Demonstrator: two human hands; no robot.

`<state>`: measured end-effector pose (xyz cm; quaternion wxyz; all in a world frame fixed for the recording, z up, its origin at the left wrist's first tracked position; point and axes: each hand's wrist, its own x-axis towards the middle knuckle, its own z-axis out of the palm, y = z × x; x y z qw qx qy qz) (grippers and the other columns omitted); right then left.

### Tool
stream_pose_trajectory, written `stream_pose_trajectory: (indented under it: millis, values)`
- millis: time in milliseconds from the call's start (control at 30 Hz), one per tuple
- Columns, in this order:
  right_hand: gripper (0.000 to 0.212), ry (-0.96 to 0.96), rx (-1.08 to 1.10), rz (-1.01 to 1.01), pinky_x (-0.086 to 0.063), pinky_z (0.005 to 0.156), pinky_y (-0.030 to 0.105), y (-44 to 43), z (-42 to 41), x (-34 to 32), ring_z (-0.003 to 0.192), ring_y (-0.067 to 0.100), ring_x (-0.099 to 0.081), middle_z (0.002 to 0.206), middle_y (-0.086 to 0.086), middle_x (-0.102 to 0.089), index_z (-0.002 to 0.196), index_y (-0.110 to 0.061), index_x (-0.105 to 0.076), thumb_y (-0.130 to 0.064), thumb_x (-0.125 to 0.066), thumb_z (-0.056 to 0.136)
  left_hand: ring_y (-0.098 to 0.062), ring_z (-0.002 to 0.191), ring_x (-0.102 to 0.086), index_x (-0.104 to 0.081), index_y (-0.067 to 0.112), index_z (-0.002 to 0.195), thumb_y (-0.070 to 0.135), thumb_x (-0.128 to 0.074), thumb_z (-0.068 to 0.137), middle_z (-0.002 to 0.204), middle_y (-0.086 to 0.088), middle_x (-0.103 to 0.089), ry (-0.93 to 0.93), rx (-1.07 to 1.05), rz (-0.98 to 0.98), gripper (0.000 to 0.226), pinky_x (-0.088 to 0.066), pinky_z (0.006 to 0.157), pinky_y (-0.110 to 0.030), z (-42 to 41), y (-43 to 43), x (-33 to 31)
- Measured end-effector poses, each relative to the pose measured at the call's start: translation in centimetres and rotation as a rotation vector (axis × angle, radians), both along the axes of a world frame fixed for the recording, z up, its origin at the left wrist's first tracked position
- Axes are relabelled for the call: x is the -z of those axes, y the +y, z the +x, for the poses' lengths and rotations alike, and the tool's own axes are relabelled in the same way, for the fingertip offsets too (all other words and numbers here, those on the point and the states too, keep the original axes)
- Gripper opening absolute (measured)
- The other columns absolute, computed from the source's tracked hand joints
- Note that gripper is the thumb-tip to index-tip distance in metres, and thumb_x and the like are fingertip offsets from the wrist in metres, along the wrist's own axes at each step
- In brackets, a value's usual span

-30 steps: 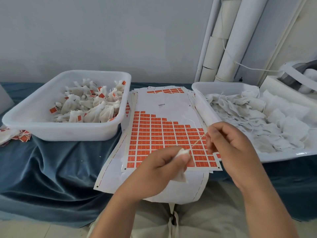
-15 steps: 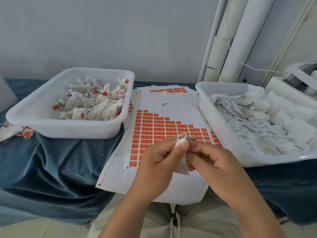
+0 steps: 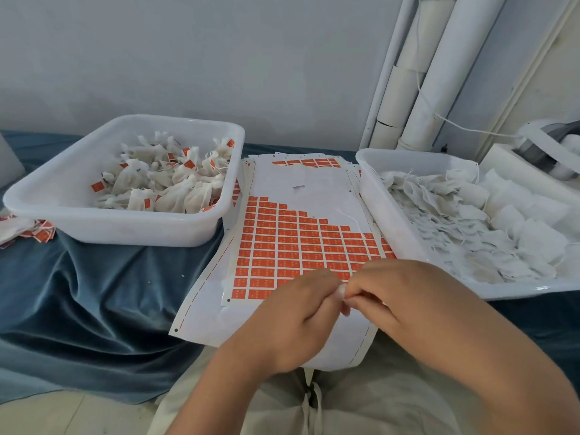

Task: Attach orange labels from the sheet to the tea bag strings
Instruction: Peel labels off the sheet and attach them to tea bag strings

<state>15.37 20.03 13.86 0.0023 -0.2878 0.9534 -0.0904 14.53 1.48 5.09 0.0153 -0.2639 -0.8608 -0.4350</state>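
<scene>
Front and centre, above the lap: left hand [image 3: 292, 312] and right hand [image 3: 398, 296] are knuckle to knuckle, fingertips meeting.
Left hand: curled, pinching a small white tea bag [image 3: 340, 290]; only a scrap of it shows.
Right hand: curled too, nipping the same scrap. The string is hidden, so I can't tell who has it.
Label: none visible on this bag; not yet tagged, I'd say.
Just beyond: label sheet [image 3: 298, 246] on the desk, orange rows running under the fingers.
Left tub [image 3: 125, 227]: tagged bags piled up.
Right tub [image 3: 370, 189]: plain bags waiting.
Risk: the thin string slips the pinch or twists, and the sticker folds crooked or misses it.
Second risk: a wrist drags the sheet's overhanging edge off the desk.
</scene>
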Motion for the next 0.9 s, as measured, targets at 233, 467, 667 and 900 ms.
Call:
stream_pose_trajectory:
  millis: [233,467,667,900]
  values:
    - [0.023,0.033,-0.089,0.07,-0.038,0.066,0.014,-0.1,-1.7,-1.7,0.085,-0.001,-0.056,0.081,-0.02,-0.057,0.08,-0.039,-0.06,-0.057,-0.062,0.093,-0.012,0.074,-0.056,-0.057,0.022,0.097,0.031,-0.053,0.105,0.081,0.012,-0.058,0.022,0.133,-0.001,0.012,-0.047,0.068,-0.026,0.5,0.2,-0.6]
    - [0.011,-0.193,-0.081,-0.418,-0.049,0.072,0.012,0.9,-4.2,-0.2,0.084,0.005,-0.068,0.087,-0.02,-0.072,0.084,-0.041,-0.073,-0.037,-0.078,0.092,-0.011,0.065,-0.051,-0.063,0.019,0.083,0.034,-0.058,0.105,0.072,0.004,-0.054,-0.108,0.271,0.303,0.028,-0.041,0.062,-0.026,0.6,-0.4,-1.6]
    - [0.023,-0.264,-0.119,-0.782,-0.058,0.078,0.022,1.2,-2.3,0.4,0.094,0.019,-0.073,0.099,-0.005,-0.075,0.104,-0.043,-0.076,-0.061,-0.066,0.093,-0.025,0.073,-0.061,-0.068,0.045,0.085,0.054,-0.046,0.105,0.077,-0.01,-0.062,-0.165,0.159,0.389,0.032,-0.049,0.069,-0.024,0.6,-0.5,-1.8]
    - [0.016,-0.003,-0.108,-0.413,-0.048,0.077,0.022,0.2,-1.1,0.3,0.096,0.01,-0.066,0.094,-0.016,-0.067,0.08,-0.039,-0.071,-0.049,-0.063,0.09,-0.025,0.066,-0.058,-0.069,0.037,0.095,0.039,-0.048,0.109,0.075,0.0,-0.062,-0.136,0.182,0.314,0.026,-0.048,0.064,-0.041,0.6,0.0,-1.2]
